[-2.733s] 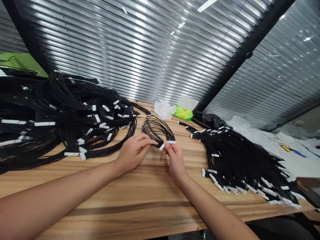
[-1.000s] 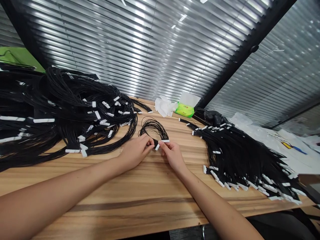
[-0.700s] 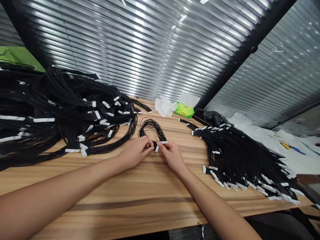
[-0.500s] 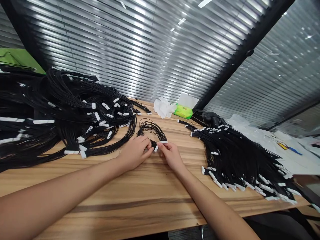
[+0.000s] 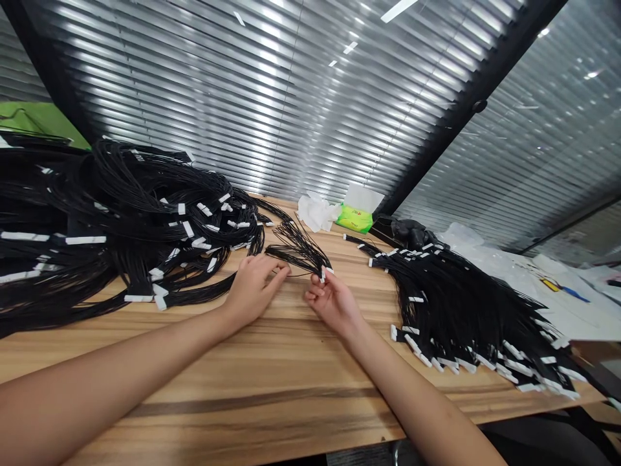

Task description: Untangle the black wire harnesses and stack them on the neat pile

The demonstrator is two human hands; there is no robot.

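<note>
**Bench layout: two wire-harness piles with the hands between them**

On the wooden table, the large wire-harness pile lies at left and the fanned wire-harness pile at right. The small wire bundle lies between them, extending from the right hand toward and above the left hand. Behind it, at the far edge, crumpled tissue lies just left of a tissue pack. Plastic sheeting lies beyond the right pile. Window blinds stand behind the table.
</note>
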